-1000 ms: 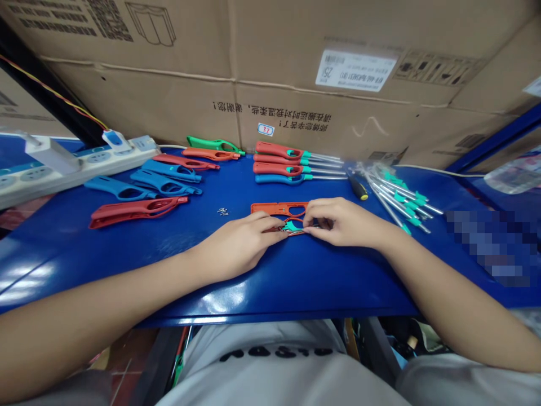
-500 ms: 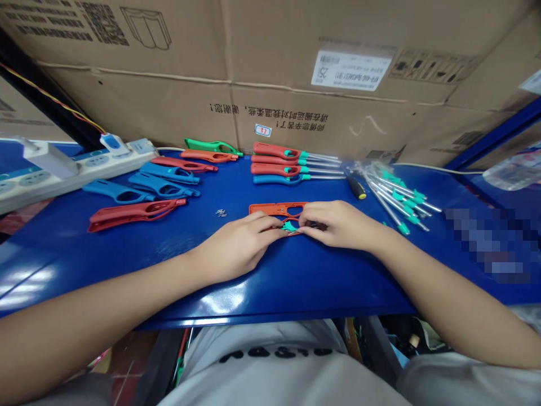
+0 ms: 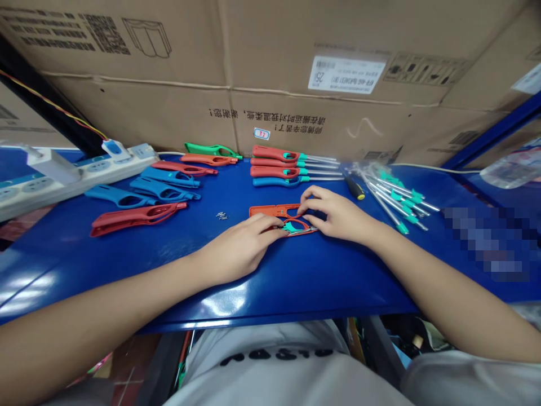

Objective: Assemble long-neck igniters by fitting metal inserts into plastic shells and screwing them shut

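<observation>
In the head view, my left hand (image 3: 247, 242) is closed over the left end of an orange lighter casing half (image 3: 301, 232) on the table, its fingertips beside a green trigger piece (image 3: 291, 227). Thin wires or a rod lie along that half, though details are too small to tell. My right hand (image 3: 340, 217) hovers at the casing's right end, thumb and fingers apart in a loose curve with nothing visible between them. Just behind lies the other orange casing half (image 3: 270, 210), its right end near my right fingertips.
Empty lighter casings (image 3: 139, 214) lie on the left by a power strip (image 3: 80, 175). Small metal pins (image 3: 221, 215) sit left of my work. Finished-looking lighters (image 3: 279, 171), a screwdriver (image 3: 356, 189) and metal lighter tubes (image 3: 395, 203) lie behind and right. A cardboard box (image 3: 270, 67) stands behind.
My right hand has opened from a pinch at the lighter casing and shifted slightly up, uncovering its right end. My left hand has stayed on the casing.
</observation>
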`<action>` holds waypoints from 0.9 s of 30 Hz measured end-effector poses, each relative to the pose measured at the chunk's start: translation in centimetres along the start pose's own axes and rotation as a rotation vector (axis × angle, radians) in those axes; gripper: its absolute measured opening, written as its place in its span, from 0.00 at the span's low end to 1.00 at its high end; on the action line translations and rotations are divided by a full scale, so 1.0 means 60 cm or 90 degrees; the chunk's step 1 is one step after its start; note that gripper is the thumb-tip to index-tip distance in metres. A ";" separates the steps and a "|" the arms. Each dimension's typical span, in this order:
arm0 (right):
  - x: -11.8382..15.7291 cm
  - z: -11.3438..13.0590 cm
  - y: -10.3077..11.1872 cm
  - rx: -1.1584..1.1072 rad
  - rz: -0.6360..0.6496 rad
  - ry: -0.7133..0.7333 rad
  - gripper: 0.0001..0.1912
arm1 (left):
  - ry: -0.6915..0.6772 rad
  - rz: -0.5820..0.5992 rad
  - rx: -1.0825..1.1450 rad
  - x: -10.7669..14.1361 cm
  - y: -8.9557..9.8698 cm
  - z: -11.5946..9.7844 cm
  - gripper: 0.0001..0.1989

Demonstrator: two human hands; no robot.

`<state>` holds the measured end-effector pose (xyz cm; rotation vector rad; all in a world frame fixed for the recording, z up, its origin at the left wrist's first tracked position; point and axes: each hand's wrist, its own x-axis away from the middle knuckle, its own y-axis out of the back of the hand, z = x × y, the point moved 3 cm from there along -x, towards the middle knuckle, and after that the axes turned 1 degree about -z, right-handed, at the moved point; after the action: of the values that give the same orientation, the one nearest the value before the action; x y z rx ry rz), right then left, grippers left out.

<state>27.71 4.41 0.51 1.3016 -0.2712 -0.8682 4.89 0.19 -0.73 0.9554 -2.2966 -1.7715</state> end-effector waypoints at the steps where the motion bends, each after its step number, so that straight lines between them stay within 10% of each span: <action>1: -0.001 -0.002 0.000 -0.008 -0.001 0.002 0.05 | -0.002 0.002 -0.001 0.000 0.000 0.000 0.21; 11: -0.004 0.007 0.009 -0.197 -0.193 -0.165 0.07 | 0.030 -0.153 -0.093 -0.007 0.040 0.010 0.18; 16: -0.005 0.003 -0.014 -0.424 -0.113 -0.272 0.09 | 0.062 -0.173 -0.150 -0.007 0.049 0.027 0.17; 27: 0.002 0.041 0.006 0.010 0.014 0.000 0.19 | 0.147 0.000 -0.160 -0.006 0.055 0.008 0.14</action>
<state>26.37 2.53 1.50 1.3107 -0.2921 -0.8480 3.59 1.21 2.21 1.0499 -1.8853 -1.7887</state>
